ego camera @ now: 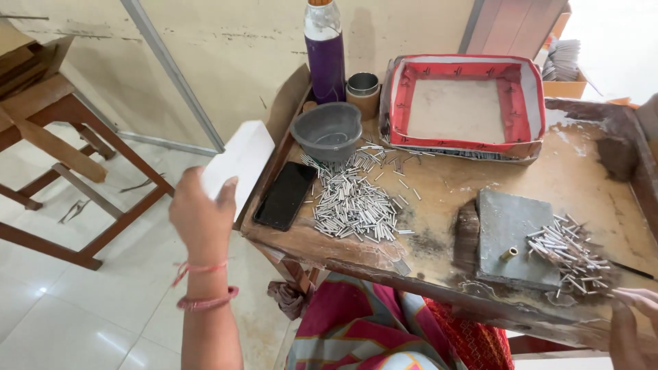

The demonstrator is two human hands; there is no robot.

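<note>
- Head view: your left hand (202,216) holds its grip clamped on a white box (240,163), raised beside the tabletop (582,171) edge.
- Your right hand (634,322) rests near the small tube pile (569,250); its grip cannot be told.

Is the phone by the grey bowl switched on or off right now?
Off, as far as shows: the phone lies flat on the table edge, its screen uniformly black.
</note>
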